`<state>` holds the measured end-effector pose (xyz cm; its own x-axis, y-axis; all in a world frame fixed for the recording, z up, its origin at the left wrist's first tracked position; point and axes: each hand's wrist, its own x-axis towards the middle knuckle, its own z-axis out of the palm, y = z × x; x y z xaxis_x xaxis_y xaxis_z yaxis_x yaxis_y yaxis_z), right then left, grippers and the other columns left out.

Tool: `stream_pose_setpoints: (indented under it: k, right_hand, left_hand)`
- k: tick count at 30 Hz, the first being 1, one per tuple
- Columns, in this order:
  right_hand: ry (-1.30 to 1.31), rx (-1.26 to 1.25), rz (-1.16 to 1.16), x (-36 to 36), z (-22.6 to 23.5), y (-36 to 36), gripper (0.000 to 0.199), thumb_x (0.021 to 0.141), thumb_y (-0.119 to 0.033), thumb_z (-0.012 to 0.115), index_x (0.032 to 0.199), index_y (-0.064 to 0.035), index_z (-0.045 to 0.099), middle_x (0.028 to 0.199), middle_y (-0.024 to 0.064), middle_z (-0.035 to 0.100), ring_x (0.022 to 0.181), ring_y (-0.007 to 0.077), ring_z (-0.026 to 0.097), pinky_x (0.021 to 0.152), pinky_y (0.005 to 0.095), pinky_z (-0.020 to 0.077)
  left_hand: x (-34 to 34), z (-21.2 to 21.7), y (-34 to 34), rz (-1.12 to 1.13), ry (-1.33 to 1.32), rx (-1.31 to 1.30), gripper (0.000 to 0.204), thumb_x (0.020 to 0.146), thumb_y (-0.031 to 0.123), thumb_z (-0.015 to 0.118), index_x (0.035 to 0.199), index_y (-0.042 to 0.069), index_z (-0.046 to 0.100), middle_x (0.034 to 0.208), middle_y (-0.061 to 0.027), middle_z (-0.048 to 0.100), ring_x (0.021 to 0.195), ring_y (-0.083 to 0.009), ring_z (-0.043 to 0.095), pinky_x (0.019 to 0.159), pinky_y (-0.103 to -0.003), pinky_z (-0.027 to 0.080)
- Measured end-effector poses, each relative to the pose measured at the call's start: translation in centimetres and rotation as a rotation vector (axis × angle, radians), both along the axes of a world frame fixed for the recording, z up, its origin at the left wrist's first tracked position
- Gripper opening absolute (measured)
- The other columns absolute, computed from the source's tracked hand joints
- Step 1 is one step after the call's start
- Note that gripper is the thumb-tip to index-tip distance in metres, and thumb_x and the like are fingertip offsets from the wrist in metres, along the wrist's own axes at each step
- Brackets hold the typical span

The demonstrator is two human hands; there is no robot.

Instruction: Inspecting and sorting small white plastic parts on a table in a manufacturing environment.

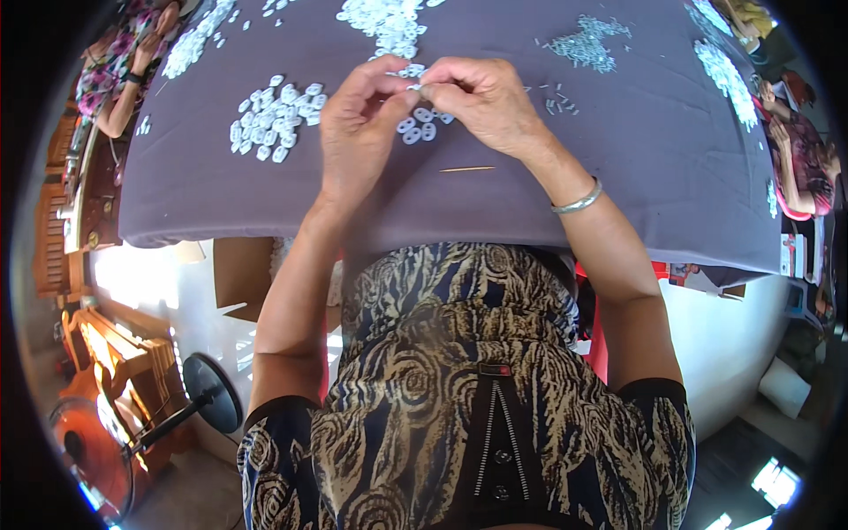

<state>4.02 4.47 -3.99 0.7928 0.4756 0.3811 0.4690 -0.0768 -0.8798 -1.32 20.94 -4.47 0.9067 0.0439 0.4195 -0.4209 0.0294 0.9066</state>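
Currently between the hands: a small pale piece, mostly hidden, at the meeting tips of the left hand and the right hand
Fingers: set narrow on both sides, thumb and forefinger of each hand seeming to hold that piece; its long axis cannot be told
White two-holed pieces: a small group lying flat on the desk, just nearer the wearer than the fingertips, partly under the right hand
Left pile: more white pieces, beside the left hand, which is the nearer one
Wooden stick: a slim pointed stick on the wearer's side of the fingers, long axis running nearly left to right, nearer the right hand
Small clear bits: a few loose ones right of the right hand, a larger scatter farther off
Far heap: white pieces beyond the hands
Desk: covered in grey-purple cloth
Room: other people seated at the left and right edges; wooden furniture and a black disc-shaped base at lower left
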Motion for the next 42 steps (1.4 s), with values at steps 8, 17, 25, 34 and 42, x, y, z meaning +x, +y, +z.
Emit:
stream_pose_setpoints:
  k: [8, 17, 25, 34, 42]
  right_hand:
    - [0.122, 0.045, 0.016, 0.8, 0.9, -1.1, 0.011, 0.09, -0.014, 0.062, 0.093, -0.0049, 0.067, 0.064, -0.0041, 0.056, 0.057, 0.001, 0.048, 0.048, 0.0166, 0.0378]
    - [0.349, 0.741, 0.187, 3.2, 4.8, -8.1, 0.023, 0.091, -0.022, 0.051, 0.075, -0.0057, 0.053, 0.053, -0.0025, 0.038, 0.045, 0.0061, 0.035, 0.041, 0.0216, 0.0279]
    - [0.363, 0.427, -0.105, 4.0, 4.2, -8.3, 0.047, 0.099, -0.039, 0.043, 0.063, -0.0089, 0.043, 0.052, -0.0044, 0.028, 0.041, 0.0043, 0.023, 0.036, 0.0215, 0.0144]
    - [-0.318, -0.419, -0.404, 6.1, -0.7, -7.7, 0.009, 0.088, -0.014, 0.062, 0.088, -0.0054, 0.064, 0.068, -0.0001, 0.05, 0.061, 0.0101, 0.048, 0.058, 0.0263, 0.0416]
    - [-0.434, -0.741, -0.314, 7.7, -1.8, -7.5, 0.01, 0.084, -0.013, 0.063, 0.086, -0.0039, 0.06, 0.075, 0.0061, 0.055, 0.066, 0.0209, 0.052, 0.064, 0.0335, 0.0443]
  left_hand:
    - [0.2, -0.3, -0.2, 0.023, 0.043, -0.011, 0.028, 0.087, -0.005, 0.06, 0.113, 0.003, 0.059, 0.084, 0.002, 0.062, 0.076, -0.0031, 0.054, 0.067, -0.018, 0.044]
    - [0.5, -1.1, -0.2, 0.106, 0.045, 0.068, 0.027, 0.087, -0.002, 0.062, 0.113, 0.004, 0.059, 0.081, 0.0032, 0.06, 0.073, -0.0021, 0.05, 0.065, -0.017, 0.042]
    - [0.6, -1.2, 0.3, 0.13, 0.027, 0.113, 0.027, 0.086, -0.002, 0.062, 0.113, 0.003, 0.059, 0.08, 0.0028, 0.061, 0.075, -0.0036, 0.052, 0.071, -0.019, 0.045]
    - [0.4, -1.1, 0.1, 0.119, 0.055, 0.111, 0.031, 0.084, -0.004, 0.061, 0.114, 0.004, 0.059, 0.075, 0.0043, 0.056, 0.073, -0.0038, 0.052, 0.071, -0.019, 0.044]
    - [0.9, -1.7, 0.0, 0.057, 0.05, 0.007, 0.033, 0.083, -0.004, 0.063, 0.114, 0.005, 0.06, 0.078, 0.0015, 0.06, 0.075, -0.0072, 0.055, 0.071, -0.022, 0.047]
